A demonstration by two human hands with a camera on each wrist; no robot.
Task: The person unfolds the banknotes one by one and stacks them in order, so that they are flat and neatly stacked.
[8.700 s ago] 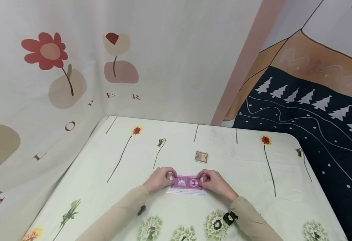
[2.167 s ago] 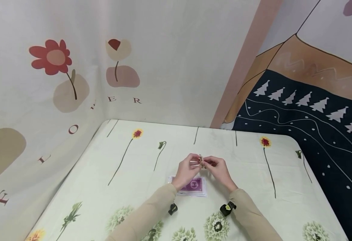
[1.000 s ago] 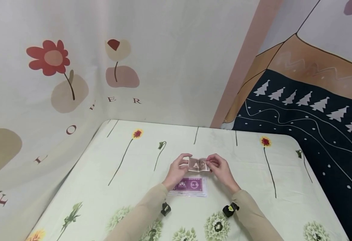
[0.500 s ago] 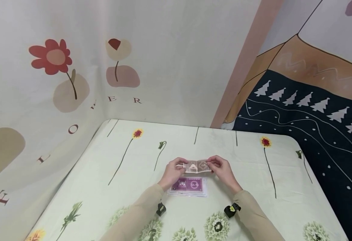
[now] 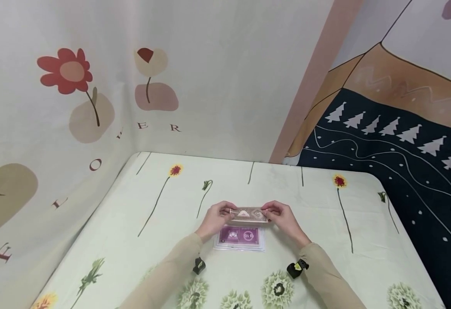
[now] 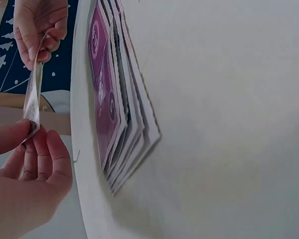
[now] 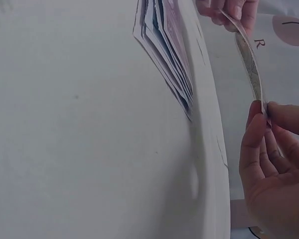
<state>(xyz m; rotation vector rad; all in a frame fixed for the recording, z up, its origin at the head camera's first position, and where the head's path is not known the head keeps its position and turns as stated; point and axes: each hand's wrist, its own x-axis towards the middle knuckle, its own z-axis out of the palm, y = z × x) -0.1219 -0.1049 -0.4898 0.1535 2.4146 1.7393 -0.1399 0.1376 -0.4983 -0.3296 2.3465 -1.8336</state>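
Note:
A brown banknote is stretched out between my two hands, just behind a stack of banknotes. At its left end, my left hand pinches it between thumb and fingers; my right hand pinches the right end. In the left wrist view the brown banknote appears nearly edge-on, raised off the table and slightly bowed. The stack of banknotes lies on the table with a purple note on top. Several layered edges of the stack show in the right wrist view.
The table wears a white cloth printed with flowers. Behind it and on the left hangs a pale flower-printed curtain; a dark cloth with white trees is at the right.
Earlier both hands held the purple note at the stack while the brown banknote lay folded behind. Since then the brown one has been picked up and unfolded; my left hand has moved left, spreading it.

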